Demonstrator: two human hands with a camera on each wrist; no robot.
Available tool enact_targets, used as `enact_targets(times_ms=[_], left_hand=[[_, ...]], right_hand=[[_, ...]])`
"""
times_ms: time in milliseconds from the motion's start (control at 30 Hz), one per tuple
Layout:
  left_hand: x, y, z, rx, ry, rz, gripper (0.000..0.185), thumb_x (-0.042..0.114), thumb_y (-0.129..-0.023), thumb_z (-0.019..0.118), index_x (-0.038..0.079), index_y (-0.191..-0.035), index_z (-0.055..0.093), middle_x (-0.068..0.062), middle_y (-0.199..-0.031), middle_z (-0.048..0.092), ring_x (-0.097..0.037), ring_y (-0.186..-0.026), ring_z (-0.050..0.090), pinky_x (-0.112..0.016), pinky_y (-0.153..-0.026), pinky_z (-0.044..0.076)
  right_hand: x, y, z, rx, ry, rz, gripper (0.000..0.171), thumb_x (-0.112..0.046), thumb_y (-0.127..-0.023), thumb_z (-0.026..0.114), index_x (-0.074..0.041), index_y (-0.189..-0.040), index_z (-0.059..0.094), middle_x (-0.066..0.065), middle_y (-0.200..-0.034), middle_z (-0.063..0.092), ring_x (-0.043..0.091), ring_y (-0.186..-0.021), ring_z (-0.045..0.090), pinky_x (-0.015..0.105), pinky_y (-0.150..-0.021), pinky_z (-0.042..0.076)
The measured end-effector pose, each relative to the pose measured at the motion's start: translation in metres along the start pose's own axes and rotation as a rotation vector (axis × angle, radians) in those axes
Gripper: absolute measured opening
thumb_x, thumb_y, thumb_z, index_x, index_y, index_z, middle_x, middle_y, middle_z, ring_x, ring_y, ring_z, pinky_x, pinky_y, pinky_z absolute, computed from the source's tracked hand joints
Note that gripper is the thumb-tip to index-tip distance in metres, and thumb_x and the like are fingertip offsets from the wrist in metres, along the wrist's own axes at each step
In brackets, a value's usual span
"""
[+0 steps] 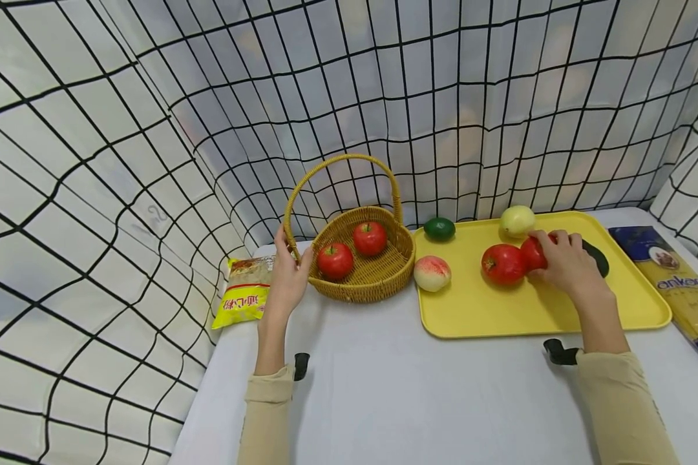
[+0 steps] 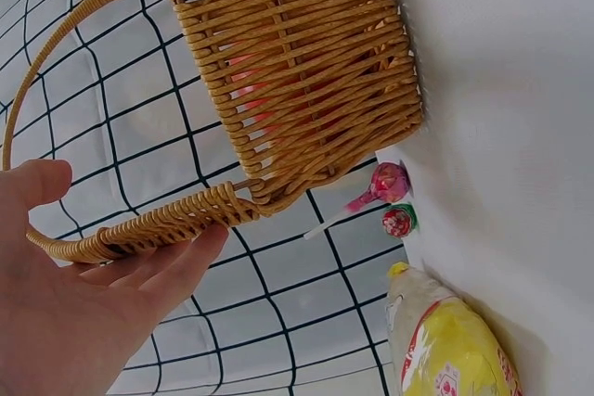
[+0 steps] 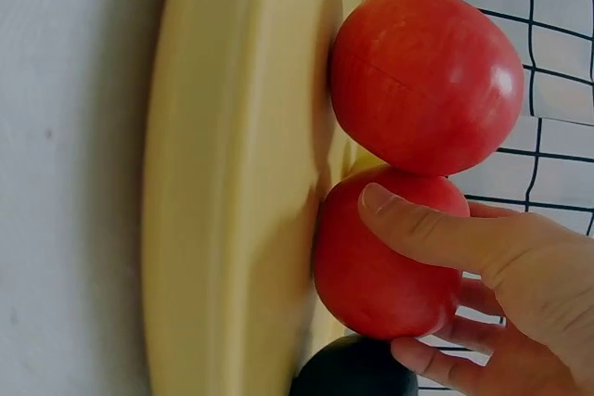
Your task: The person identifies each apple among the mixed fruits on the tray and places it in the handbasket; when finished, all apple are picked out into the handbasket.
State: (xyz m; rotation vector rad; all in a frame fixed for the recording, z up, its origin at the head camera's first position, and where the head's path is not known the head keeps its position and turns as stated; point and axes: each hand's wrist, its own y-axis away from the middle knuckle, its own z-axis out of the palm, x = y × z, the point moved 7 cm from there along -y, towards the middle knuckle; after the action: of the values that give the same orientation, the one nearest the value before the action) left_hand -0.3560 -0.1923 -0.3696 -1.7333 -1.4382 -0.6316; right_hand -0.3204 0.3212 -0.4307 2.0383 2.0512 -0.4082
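At the left, my left hand point(image 1: 289, 279) holds the side of the wicker basket's handle point(image 2: 176, 226), thumb on one side and fingers behind. The basket point(image 1: 363, 294) stands upright with two red apples point(image 1: 335, 261) inside. My right hand point(image 3: 520, 275) grips another red apple point(image 3: 390, 266) over the yellow tray point(image 1: 500, 316), with its thumb across the near side. A larger red fruit point(image 3: 427, 81) touches that apple. Beside the gripped apple lies a dark green fruit or vegetable point(image 1: 596, 258), partly hidden by the hand.
On the tray are a peach point(image 1: 433, 274), a green avocado-like fruit point(image 1: 439, 228) and a pale yellow-green fruit point(image 1: 518, 221). A yellow food packet point(image 1: 241, 300) and lollipops point(image 2: 388, 183) lie left of the basket. A pasta packet point(image 1: 675, 284) lies right. Black netting point(image 1: 407, 97) surrounds the table.
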Motion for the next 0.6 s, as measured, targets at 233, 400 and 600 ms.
enact_targets(times_ms=[233, 400, 600], left_hand=[[-0.003, 0.001, -0.002, -0.003, -0.006, -0.016, 0.079, 0.041, -0.108, 0.048, 0.031, -0.164, -0.006, -0.013, -0.17, 0.02, -0.036, -0.152, 0.034, -0.06, -0.118, 0.039], [-0.003, 0.001, -0.002, -0.006, -0.001, -0.021, 0.078, 0.043, -0.108, 0.048, 0.032, -0.164, -0.005, -0.014, -0.17, 0.02, -0.036, -0.152, 0.033, -0.059, -0.118, 0.039], [-0.001, 0.002, -0.001, -0.018, 0.006, -0.021, 0.079, 0.041, -0.108, 0.048, 0.031, -0.164, -0.006, -0.013, -0.171, 0.019, -0.036, -0.154, 0.032, -0.059, -0.119, 0.038]], right_hand=[[-0.011, 0.002, -0.018, 0.087, 0.0, -0.023, 0.081, -0.019, -0.087, 0.08, -0.01, -0.154, 0.034, 0.039, -0.146, 0.028, 0.06, -0.128, 0.025, 0.079, -0.089, 0.043], [-0.023, 0.008, -0.042, 0.197, 0.007, -0.046, 0.081, -0.017, -0.088, 0.08, -0.012, -0.155, 0.035, 0.038, -0.149, 0.029, 0.059, -0.132, 0.024, 0.079, -0.089, 0.042], [-0.043, 0.025, -0.079, 0.381, -0.007, -0.052, 0.087, -0.013, -0.087, 0.08, -0.021, -0.159, 0.033, 0.029, -0.159, 0.028, 0.054, -0.139, 0.027, 0.081, -0.089, 0.042]])
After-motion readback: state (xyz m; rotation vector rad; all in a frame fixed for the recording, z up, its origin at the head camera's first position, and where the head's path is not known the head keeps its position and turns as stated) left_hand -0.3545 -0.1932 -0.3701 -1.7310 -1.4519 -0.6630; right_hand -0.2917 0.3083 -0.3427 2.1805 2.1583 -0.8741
